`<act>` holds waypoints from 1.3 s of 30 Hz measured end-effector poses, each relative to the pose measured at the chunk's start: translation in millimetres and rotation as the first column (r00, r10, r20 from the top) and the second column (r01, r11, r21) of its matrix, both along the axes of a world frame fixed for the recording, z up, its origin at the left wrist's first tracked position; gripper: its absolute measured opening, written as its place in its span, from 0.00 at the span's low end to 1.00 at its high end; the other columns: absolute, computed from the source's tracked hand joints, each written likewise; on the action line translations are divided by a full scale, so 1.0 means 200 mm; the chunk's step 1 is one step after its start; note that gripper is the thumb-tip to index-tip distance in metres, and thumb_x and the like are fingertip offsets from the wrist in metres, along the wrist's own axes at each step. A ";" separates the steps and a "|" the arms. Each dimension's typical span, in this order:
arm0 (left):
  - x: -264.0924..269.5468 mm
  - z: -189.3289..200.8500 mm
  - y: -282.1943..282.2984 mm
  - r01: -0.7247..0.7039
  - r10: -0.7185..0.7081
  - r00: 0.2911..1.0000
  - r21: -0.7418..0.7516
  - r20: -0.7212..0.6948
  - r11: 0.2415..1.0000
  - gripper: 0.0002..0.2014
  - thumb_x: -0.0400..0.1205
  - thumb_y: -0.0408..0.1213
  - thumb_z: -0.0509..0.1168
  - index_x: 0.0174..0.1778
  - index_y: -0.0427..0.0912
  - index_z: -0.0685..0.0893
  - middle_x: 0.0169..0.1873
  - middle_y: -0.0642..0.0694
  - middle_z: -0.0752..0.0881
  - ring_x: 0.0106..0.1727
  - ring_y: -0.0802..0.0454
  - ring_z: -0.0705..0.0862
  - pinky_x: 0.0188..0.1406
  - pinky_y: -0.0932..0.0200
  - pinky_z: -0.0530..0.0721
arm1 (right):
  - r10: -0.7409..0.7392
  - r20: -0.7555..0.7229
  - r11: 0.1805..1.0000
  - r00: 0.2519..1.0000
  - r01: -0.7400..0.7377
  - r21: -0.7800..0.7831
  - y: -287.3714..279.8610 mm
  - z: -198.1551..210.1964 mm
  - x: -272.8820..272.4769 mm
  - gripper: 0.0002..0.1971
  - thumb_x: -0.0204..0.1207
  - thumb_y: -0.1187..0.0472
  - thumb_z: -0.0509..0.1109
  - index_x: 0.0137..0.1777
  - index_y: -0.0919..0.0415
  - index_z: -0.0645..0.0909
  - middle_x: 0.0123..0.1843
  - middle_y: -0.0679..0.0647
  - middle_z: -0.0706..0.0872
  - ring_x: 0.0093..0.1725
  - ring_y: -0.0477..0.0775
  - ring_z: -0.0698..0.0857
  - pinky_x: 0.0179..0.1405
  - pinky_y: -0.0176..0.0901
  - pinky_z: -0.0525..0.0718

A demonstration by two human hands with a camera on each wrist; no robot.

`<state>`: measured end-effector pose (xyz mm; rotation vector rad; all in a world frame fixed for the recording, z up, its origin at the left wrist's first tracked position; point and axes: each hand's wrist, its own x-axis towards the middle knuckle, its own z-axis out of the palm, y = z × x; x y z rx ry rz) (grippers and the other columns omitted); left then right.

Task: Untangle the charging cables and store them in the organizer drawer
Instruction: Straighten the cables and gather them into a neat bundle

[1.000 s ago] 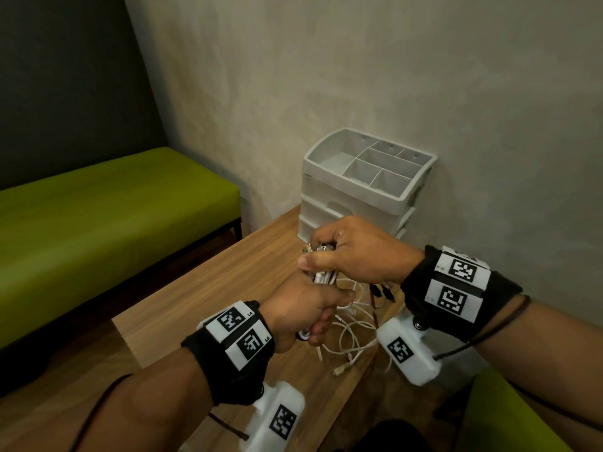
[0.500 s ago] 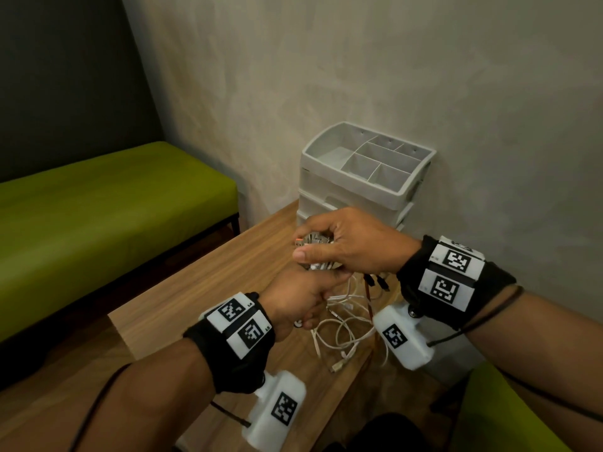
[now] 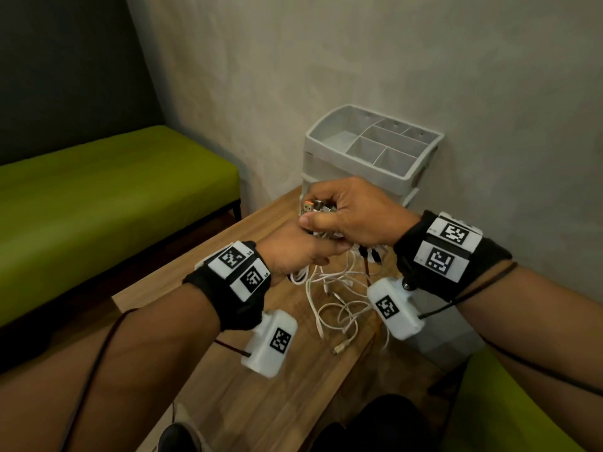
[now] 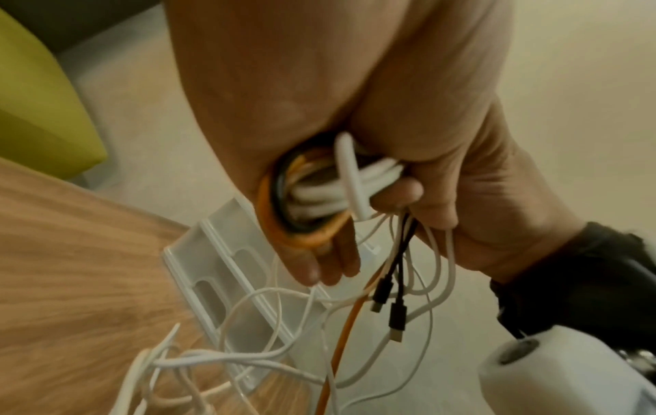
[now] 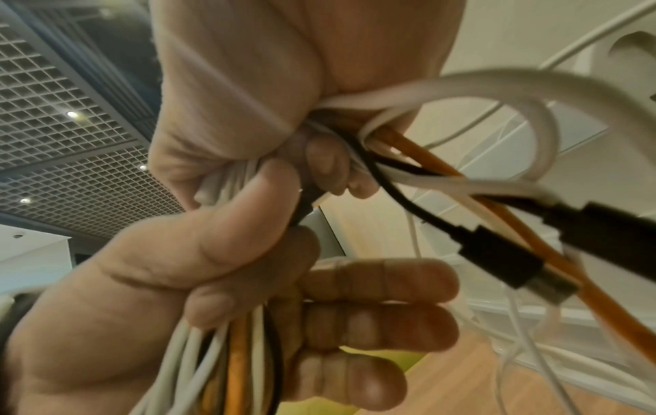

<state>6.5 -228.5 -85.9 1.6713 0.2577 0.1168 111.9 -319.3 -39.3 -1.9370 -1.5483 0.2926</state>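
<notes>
Both hands pressed together above the wooden table (image 3: pixel 202 380), fists stacked on one bundle of charging cables (image 3: pixel 321 223). Right hand (image 3: pixel 354 212) on top, fingers and thumb curled round the upper end of the bundle, where metal USB plugs (image 3: pixel 313 207) poke out past the thumb, one with an orange insert. Left hand (image 3: pixel 295 252) directly beneath, touching the right, fingers wrapped round the same bundle lower down.

From the left wrist: coiled loops of white, black and orange cable (image 4: pixel 312 202) packed into the grip, with two black connectors (image 4: pixel 390 303) dangling free below on thin black leads. From the right wrist: white, orange and black strands (image 5: pixel 230 353) running through the left fist, a white loop (image 5: pixel 497 112) arching out of the right hand's grip, black connector heads (image 5: pixel 504 258) close to the lens and blurred.

Below the hands, loose white tails (image 3: pixel 336 308) hanging and pooling in tangled loops on the tabletop, a thin orange cable (image 3: pixel 367 272) dropping among them, one plug end (image 3: pixel 341 347) lying near the table's front edge. Not untangled yet.

Just behind the hands, a grey plastic organizer (image 3: pixel 368 148) standing at the far end of the table against the beige wall (image 3: pixel 359 60), its top tray split into several open compartments, drawers stacked underneath. Drawer fronts partly hidden by the hands; open or closed cannot be told.

To the left, a green upholstered bench (image 3: pixel 98 197) against a dark wall panel (image 3: pixel 65 66). Bottom right, a corner of another green seat (image 3: pixel 509 415).
</notes>
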 end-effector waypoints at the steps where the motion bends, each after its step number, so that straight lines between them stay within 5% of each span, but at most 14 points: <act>1: 0.00 0.00 0.00 0.013 -0.013 1.000 -0.024 0.000 1.000 0.11 0.79 0.28 0.70 0.56 0.38 0.85 0.56 0.33 0.88 0.53 0.40 0.88 0.55 0.40 0.86 | 0.004 0.001 1.000 1.000 -0.004 0.008 0.00 0.00 0.00 0.07 0.75 0.55 0.75 0.42 0.58 0.85 0.36 0.52 0.88 0.37 0.49 0.85 0.41 0.50 0.83; 4: 0.00 -0.01 0.00 0.032 -0.031 0.999 -0.088 0.006 0.996 0.08 0.80 0.31 0.70 0.55 0.36 0.83 0.44 0.31 0.90 0.32 0.37 0.88 0.26 0.55 0.86 | 0.006 -0.010 1.000 1.000 -0.006 -0.001 0.00 0.02 0.00 0.05 0.74 0.56 0.75 0.42 0.57 0.85 0.37 0.52 0.89 0.38 0.49 0.86 0.42 0.50 0.84; 7: -0.02 -0.02 -0.01 0.018 -0.018 1.000 -0.090 -0.001 0.996 0.02 0.81 0.33 0.69 0.45 0.38 0.84 0.23 0.39 0.83 0.13 0.53 0.72 0.13 0.65 0.69 | 0.001 -0.033 1.000 0.999 -0.002 -0.027 0.00 0.02 0.00 0.06 0.75 0.56 0.74 0.42 0.58 0.85 0.37 0.53 0.89 0.38 0.52 0.87 0.41 0.50 0.85; 10: -0.01 -0.04 -0.03 -0.040 0.037 0.999 -0.094 -0.024 0.995 0.09 0.80 0.35 0.70 0.37 0.34 0.81 0.16 0.45 0.70 0.14 0.55 0.64 0.15 0.66 0.64 | 0.002 -0.050 1.000 0.999 -0.003 -0.029 -0.01 0.01 0.00 0.05 0.75 0.56 0.74 0.40 0.56 0.85 0.35 0.50 0.87 0.36 0.45 0.85 0.38 0.39 0.82; 14: -0.01 -0.04 -0.05 -0.052 0.050 0.999 -0.147 -0.022 0.988 0.11 0.81 0.33 0.67 0.34 0.40 0.75 0.16 0.49 0.66 0.14 0.57 0.62 0.16 0.67 0.61 | 0.014 -0.044 0.998 0.999 -0.016 -0.055 -0.01 0.02 -0.02 0.07 0.75 0.55 0.75 0.43 0.59 0.86 0.38 0.52 0.88 0.35 0.40 0.83 0.37 0.33 0.79; 18: -0.03 -0.04 -0.02 -0.071 0.063 0.997 -0.160 -0.051 0.985 0.05 0.82 0.37 0.67 0.46 0.41 0.78 0.17 0.51 0.66 0.15 0.58 0.62 0.16 0.67 0.60 | 0.042 -0.242 0.994 0.969 -0.066 -0.091 -0.02 0.03 0.02 0.25 0.64 0.49 0.81 0.56 0.61 0.79 0.44 0.59 0.91 0.39 0.49 0.89 0.39 0.42 0.85; 21: -0.04 -0.03 0.02 -0.116 0.111 0.993 -0.178 -0.039 0.977 0.07 0.82 0.36 0.64 0.54 0.42 0.78 0.16 0.52 0.65 0.14 0.58 0.61 0.17 0.67 0.60 | 0.039 -0.450 0.988 0.892 -0.102 -0.118 -0.05 0.04 0.06 0.36 0.59 0.58 0.82 0.65 0.60 0.70 0.45 0.61 0.91 0.41 0.59 0.90 0.41 0.48 0.88; 23: -0.04 -0.02 0.05 -0.112 0.110 0.994 -0.190 -0.020 0.975 0.06 0.81 0.38 0.66 0.49 0.40 0.79 0.16 0.51 0.64 0.14 0.57 0.59 0.17 0.65 0.58 | -0.001 -0.519 0.983 0.855 -0.093 -0.155 -0.07 0.05 0.08 0.32 0.65 0.65 0.80 0.67 0.60 0.68 0.43 0.61 0.88 0.39 0.57 0.88 0.39 0.44 0.87; 27: -0.05 -0.02 0.10 -0.128 0.136 0.991 -0.256 0.014 0.958 0.15 0.80 0.47 0.69 0.30 0.46 0.77 0.16 0.51 0.63 0.14 0.57 0.59 0.17 0.65 0.57 | -0.049 -0.553 0.955 0.832 -0.122 -0.269 -0.12 0.03 0.12 0.08 0.81 0.67 0.67 0.58 0.63 0.75 0.40 0.60 0.87 0.41 0.59 0.88 0.37 0.51 0.86; 30: -0.05 -0.02 0.13 -0.165 0.180 0.983 -0.292 0.025 0.942 0.19 0.72 0.53 0.72 0.33 0.44 0.72 0.16 0.50 0.62 0.14 0.57 0.59 0.15 0.66 0.60 | -0.050 -0.747 0.978 0.663 -0.118 -0.170 -0.14 -0.03 0.10 0.10 0.81 0.66 0.65 0.60 0.64 0.75 0.40 0.62 0.83 0.44 0.60 0.90 0.37 0.47 0.86; 33: -0.04 -0.02 0.13 -0.197 0.221 0.975 -0.340 0.033 0.920 0.21 0.71 0.54 0.72 0.27 0.46 0.68 0.15 0.50 0.62 0.13 0.57 0.59 0.15 0.65 0.60 | -0.014 -0.857 1.000 0.515 -0.016 -0.026 -0.14 -0.08 0.07 0.14 0.74 0.66 0.70 0.59 0.64 0.75 0.36 0.59 0.81 0.29 0.51 0.85 0.34 0.43 0.88; 36: -0.03 -0.02 0.12 -0.222 0.253 0.967 -0.387 0.029 0.895 0.23 0.72 0.55 0.71 0.25 0.47 0.67 0.15 0.50 0.62 0.14 0.56 0.59 0.15 0.66 0.60 | -0.050 -0.816 0.980 0.575 0.185 0.071 -0.12 -0.12 0.02 0.03 0.79 0.68 0.68 0.49 0.64 0.76 0.33 0.59 0.80 0.22 0.48 0.77 0.25 0.41 0.81; 39: -0.01 -0.02 0.09 -0.251 0.294 0.955 -0.431 0.036 0.867 0.22 0.77 0.55 0.68 0.24 0.48 0.68 0.16 0.50 0.62 0.14 0.56 0.60 0.14 0.66 0.61 | -0.104 -0.776 0.917 0.623 0.362 0.168 -0.09 -0.17 -0.04 0.02 0.80 0.69 0.69 0.45 0.63 0.80 0.32 0.59 0.84 0.22 0.48 0.76 0.24 0.41 0.78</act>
